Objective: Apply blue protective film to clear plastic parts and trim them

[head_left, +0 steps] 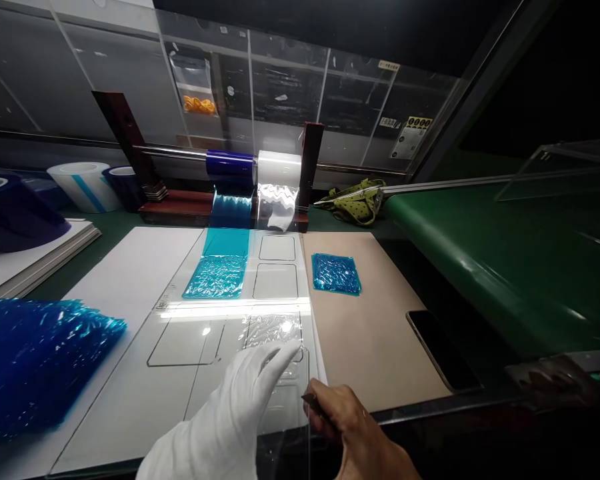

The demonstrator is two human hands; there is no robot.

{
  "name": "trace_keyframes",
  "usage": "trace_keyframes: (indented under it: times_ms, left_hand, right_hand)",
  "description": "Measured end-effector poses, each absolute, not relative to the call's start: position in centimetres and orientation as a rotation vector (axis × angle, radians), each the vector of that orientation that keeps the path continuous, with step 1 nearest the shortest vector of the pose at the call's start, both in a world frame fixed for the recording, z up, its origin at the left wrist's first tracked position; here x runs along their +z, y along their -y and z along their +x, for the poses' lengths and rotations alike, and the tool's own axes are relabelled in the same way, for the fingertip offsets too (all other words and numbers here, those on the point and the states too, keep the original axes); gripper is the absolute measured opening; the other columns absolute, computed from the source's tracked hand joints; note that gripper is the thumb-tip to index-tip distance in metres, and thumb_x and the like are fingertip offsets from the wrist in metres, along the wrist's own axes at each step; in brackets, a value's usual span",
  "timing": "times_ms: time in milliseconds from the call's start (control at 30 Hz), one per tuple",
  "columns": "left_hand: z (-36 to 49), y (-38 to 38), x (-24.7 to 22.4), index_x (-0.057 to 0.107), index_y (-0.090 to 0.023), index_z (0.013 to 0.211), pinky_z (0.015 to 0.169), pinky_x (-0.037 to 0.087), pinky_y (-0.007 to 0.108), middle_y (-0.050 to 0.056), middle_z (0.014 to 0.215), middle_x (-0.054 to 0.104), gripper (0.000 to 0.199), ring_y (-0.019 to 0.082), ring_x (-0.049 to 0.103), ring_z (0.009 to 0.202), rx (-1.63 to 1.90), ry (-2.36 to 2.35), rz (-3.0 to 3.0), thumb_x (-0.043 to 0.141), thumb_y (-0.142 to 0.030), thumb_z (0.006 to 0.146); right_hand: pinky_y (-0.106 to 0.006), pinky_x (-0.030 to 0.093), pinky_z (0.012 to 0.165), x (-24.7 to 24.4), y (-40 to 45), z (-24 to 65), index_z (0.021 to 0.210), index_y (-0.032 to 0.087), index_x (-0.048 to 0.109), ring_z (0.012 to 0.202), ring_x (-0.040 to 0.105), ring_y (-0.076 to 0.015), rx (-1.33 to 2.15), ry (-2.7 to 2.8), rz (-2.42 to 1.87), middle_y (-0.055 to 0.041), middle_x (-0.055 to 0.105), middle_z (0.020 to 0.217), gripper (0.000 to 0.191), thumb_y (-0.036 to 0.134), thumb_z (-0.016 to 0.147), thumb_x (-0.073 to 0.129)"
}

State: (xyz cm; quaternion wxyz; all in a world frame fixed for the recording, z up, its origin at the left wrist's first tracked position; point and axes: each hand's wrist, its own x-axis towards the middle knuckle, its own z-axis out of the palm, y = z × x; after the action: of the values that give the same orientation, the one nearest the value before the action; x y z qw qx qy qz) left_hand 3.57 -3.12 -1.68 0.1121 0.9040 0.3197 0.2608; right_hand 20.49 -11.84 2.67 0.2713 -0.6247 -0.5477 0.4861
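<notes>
My left hand (235, 400), in a white glove, reaches over the clear template sheet (130, 400) with its black outlined rectangles. Its thumb and fingers hold a wrinkled piece of clear film (273, 330), which runs down under the hand to the front edge. Just right of it, my bare right hand (353, 423) is closed around a small dark pointed tool (310, 400), perhaps a blade; most of it is hidden in the fingers. The tip is by the film's right side. Farther up, a strip of blue film (220, 260) lies on the template.
Behind, a wooden stand holds a blue film roll (230, 167) and a clear film roll (280, 167). Cut blue pieces (336, 273) lie on brown board beside a phone (443, 350). A blue film pile (45, 367) is at left, a green belt (505, 260) at right.
</notes>
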Motion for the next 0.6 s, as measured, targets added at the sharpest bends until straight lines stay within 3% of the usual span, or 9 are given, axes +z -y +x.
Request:
trace_keyframes:
  times_ms: [133, 300, 500, 600]
  left_hand:
    - [4.2, 2.8, -1.5, 0.015, -0.035, 0.147, 0.091, 0.052, 0.033, 0.002, 0.120, 0.061, 0.077, 0.019, 0.063, 0.104, 0.780, -0.863, 2.677, 0.042, -0.004, 0.083]
    - [5.0, 2.2, -3.1, 0.014, -0.033, 0.147, 0.086, 0.052, 0.034, 0.004, 0.113, 0.063, 0.073, 0.019, 0.063, 0.099, 0.878, -0.783, 2.694, 0.034, -0.003, 0.084]
    - [4.9, 2.0, -3.0, 0.032, -0.032, 0.142, 0.088, 0.052, 0.037, 0.005, 0.114, 0.062, 0.062, 0.023, 0.063, 0.100, 0.709, -0.849, 2.708, 0.049, -0.022, 0.084]
    - [5.0, 2.8, -0.9, 0.032, -0.033, 0.141, 0.083, 0.053, 0.038, 0.005, 0.110, 0.062, 0.066, 0.023, 0.063, 0.093, 0.671, -0.904, 2.725, 0.055, -0.028, 0.079]
  right_hand:
    - [-0.020, 0.043, 0.061, 1.6, 12.3, 21.0, 0.072, 0.022, 0.045, 0.070, 0.045, -0.0129, 1.282, 1.502, -1.653, 0.0028, 0.049, 0.072, 0.062, 0.068, 0.046, 0.079]
    - [-0.020, 0.046, 0.062, 0.3, 13.4, 21.3, 0.083, 0.022, 0.057, 0.070, 0.050, -0.0129, 1.219, 1.403, -1.678, 0.0000, 0.056, 0.083, 0.060, 0.069, 0.051, 0.076]
    - [-0.020, 0.043, 0.055, -1.1, 13.5, 21.5, 0.078, 0.022, 0.055, 0.065, 0.050, -0.0129, 1.134, 1.460, -1.632, 0.0004, 0.056, 0.078, 0.058, 0.074, 0.056, 0.069]
    - [-0.021, 0.038, 0.051, -1.7, 14.2, 21.8, 0.066, 0.022, 0.044, 0.057, 0.042, -0.0114, 0.979, 1.435, -1.441, 0.0034, 0.044, 0.063, 0.057, 0.077, 0.064, 0.061]
